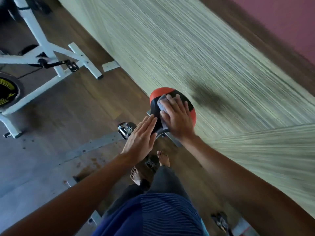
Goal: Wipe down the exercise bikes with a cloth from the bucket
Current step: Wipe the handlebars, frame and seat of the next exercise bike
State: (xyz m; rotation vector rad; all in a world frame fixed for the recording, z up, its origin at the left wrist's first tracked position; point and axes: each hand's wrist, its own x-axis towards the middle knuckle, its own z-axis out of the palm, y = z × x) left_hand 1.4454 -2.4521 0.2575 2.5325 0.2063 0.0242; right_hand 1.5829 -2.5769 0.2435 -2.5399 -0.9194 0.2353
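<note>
Cloth (pixel 162 104) beneath straight fingers (pixel 172 103) of right hand (pixel 179 121) on saddle (pixel 158 92); left hand (pixel 140 138) flat, empty, against saddle's side.

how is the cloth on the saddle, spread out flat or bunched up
Bunched up: the cloth shows as a crumpled wad poking out from under the right hand, which presses it on the saddle.

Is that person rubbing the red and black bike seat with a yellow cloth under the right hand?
No, the small cloth is bluish grey, not yellow. The head view shows the right hand pressing it on the red and black bike seat.
</note>
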